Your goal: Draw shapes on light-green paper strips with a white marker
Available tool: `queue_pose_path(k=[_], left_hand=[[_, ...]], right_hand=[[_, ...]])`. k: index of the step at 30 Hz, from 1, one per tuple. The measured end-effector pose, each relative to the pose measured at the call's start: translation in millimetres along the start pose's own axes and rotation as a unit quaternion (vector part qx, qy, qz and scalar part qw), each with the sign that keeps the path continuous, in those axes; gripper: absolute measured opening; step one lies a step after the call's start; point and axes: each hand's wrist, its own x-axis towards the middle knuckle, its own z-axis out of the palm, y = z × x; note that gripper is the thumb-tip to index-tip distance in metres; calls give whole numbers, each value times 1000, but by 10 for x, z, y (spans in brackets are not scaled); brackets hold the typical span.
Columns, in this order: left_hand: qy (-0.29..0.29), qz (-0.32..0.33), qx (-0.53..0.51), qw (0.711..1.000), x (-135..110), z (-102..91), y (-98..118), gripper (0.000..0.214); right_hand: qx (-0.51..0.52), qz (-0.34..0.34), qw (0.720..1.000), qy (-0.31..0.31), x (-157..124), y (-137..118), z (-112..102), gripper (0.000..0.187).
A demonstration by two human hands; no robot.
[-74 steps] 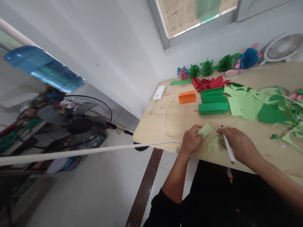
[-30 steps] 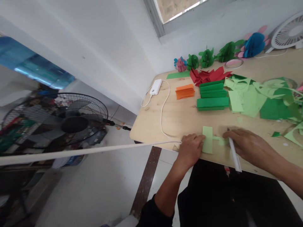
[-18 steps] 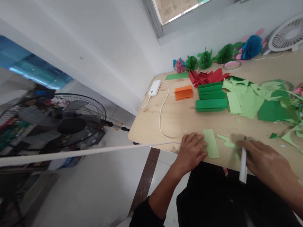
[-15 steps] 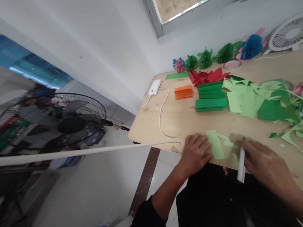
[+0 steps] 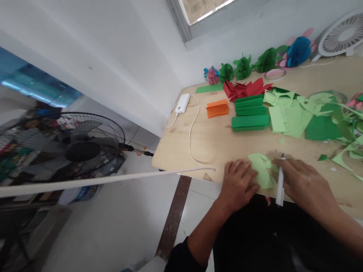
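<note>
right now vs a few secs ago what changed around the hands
The left hand has slid right, pressing on the light green paper strip, which has swung to a slant, and the wavy green cut piece now meets it. The right hand has closed in, still gripping the white pen. The orange folded paper and green folded stacks stayed put.

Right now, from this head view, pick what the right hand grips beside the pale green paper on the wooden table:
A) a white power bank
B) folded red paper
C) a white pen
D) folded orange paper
C: the right hand grips the white pen between its fingers, next to the pale green paper.
</note>
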Motion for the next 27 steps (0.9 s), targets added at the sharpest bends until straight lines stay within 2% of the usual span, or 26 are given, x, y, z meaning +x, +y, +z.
queue_pose_path(k=[4, 7, 11, 14, 17, 21, 24, 27], left_hand=[[3, -2, 1, 1000, 6, 29, -5, 34], [12, 0, -2, 1000, 3, 41, -9, 32], [16, 2, -13, 1000, 56, -7, -29, 31], [4, 10, 3, 1000, 215, -79, -71, 30], [-39, 65, 54, 996, 461, -148, -119, 31], [-128, 112, 111, 979, 747, -246, -140, 33], [-169, 105, 133, 971, 816, -344, -135, 30], [-178, 65, 153, 970, 750, -424, -143, 29]], right_hand=[[19, 40, 999, -24, 6, 28, 74, 22], [42, 58, 997, -17, 19, 26, 89, 21], [33, 46, 998, 13, 51, 20, 59, 18], [9, 24, 999, 29, 48, 56, 29, 20], [-14, 7, 999, 51, 12, 124, 9, 20], [-38, -5, 998, 56, -43, 196, 3, 19], [-41, -19, 997, 63, -66, 210, 12, 18], [-28, -8, 997, 65, -84, 194, 26, 18]])
